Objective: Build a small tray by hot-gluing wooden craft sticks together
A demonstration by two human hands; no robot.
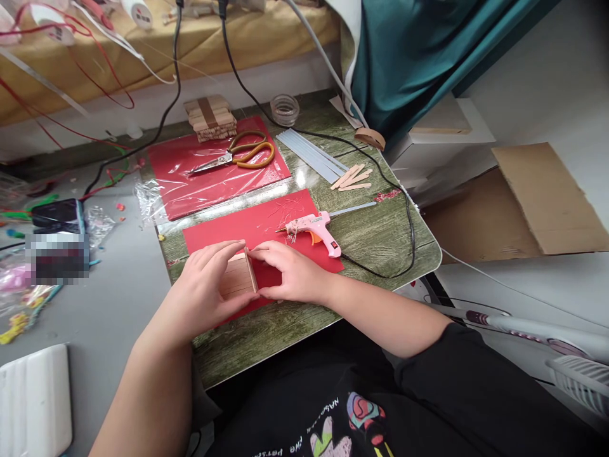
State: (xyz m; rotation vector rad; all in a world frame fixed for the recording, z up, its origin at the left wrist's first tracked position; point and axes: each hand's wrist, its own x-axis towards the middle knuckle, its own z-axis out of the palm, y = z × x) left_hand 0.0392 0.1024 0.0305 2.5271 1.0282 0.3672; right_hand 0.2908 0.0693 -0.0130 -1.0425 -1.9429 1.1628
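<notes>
Between my two hands is a small structure of wooden craft sticks [236, 277], with flat sticks side by side and an upright edge on its right. My left hand [202, 289] is curled round its left side, thumb at the near edge. Fingers and thumb of my right hand [290, 273] pinch the upright edge from the right. Under them lies a red sheet [304, 206]. Just beyond my right hand, a pink hot glue gun [314, 230] rests on that sheet with a glue stick in its back and glue strands about its nozzle.
Scissors [238, 155] lie on a plastic-wrapped red pack [190, 190], beside bundled craft sticks [209, 117]. Glue sticks [311, 154], loose craft sticks [352, 178] and a clear tape roll [284, 109] are at the back. A black cord [413, 216] loops along the right. A cardboard box [547, 197] stands beyond.
</notes>
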